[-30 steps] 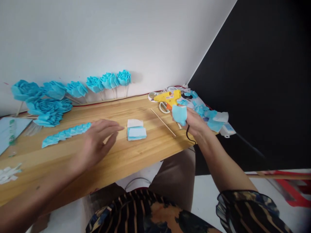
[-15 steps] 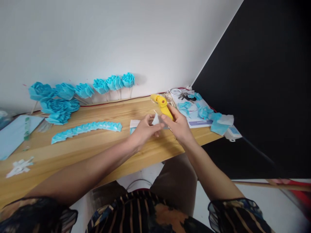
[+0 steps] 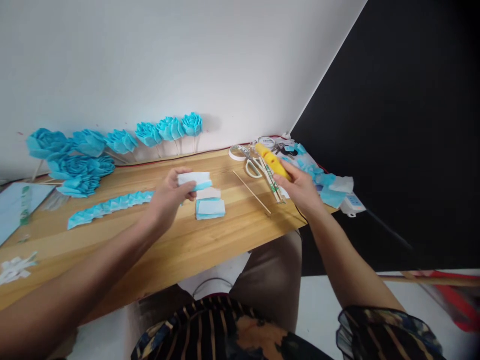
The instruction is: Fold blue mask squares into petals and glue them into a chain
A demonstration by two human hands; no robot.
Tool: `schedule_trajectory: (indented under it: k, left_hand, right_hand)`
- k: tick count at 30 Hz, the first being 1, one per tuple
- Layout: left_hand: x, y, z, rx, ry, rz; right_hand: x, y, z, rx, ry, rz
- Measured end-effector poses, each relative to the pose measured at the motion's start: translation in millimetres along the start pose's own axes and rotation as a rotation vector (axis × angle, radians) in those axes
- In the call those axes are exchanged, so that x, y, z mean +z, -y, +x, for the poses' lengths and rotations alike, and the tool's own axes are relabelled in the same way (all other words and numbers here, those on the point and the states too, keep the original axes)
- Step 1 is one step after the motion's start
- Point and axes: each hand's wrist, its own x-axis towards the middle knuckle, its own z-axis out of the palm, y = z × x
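Between the fingers of my left hand (image 3: 170,196) is a white and blue paper strip (image 3: 200,178), raised over the table. Below it lies a small stack of white and blue paper pieces (image 3: 210,207). The yellow glue gun (image 3: 273,161) is gripped in my right hand (image 3: 300,184), its front end pointing to the upper left. A thin wooden stick (image 3: 252,193) rests on the table between my hands. Left of my left hand stretches a row of folded blue paper pieces (image 3: 108,206).
Blue paper flowers on sticks (image 3: 148,134) lean along the wall. Scissors (image 3: 254,168), a tape roll (image 3: 239,152) and green-wrapped sticks (image 3: 272,180) lie near the glue gun. Blue scraps (image 3: 324,180) and a white power box (image 3: 352,205) are at the right, white scraps (image 3: 17,270) at the left.
My hands have moved apart, the left one leftwards and the right one rightwards with the glue gun. The left now holds a flat strip; the stick lies on the table.
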Motion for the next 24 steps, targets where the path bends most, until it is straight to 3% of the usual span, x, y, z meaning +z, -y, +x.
schedule_trajectory:
  k: [3, 6, 11, 16, 20, 24]
  left_hand:
    - [-31.1, -2.6, -5.4, -0.003, -0.083, -0.029]
    - [-50.9, 1.6, -13.9, -0.015, -0.144, -0.077]
    - [-65.9, 12.5, -22.1, -0.034, -0.163, -0.117]
    - [-72.7, 12.9, -24.4, -0.011, -0.174, -0.124]
    - [-77.6, 11.5, -28.3, 0.002, -0.198, -0.124]
    - [-81.7, 12.1, -30.2, -0.023, -0.186, -0.108]
  right_hand:
    - [3.8, -20.0, -10.8, -0.139, 0.122, -0.296]
    - [18.2, -35.0, -17.0, -0.210, 0.236, -0.468]
    - [30.2, -48.4, 0.9, -0.178, 0.232, -0.558]
    - [33.7, -35.6, 10.1, -0.196, 0.195, -0.638]
    - [48.1, -18.5, -14.3, -0.251, 0.248, -0.586]
    - [58.4, -16.1, -28.3, -0.209, 0.280, -0.675]
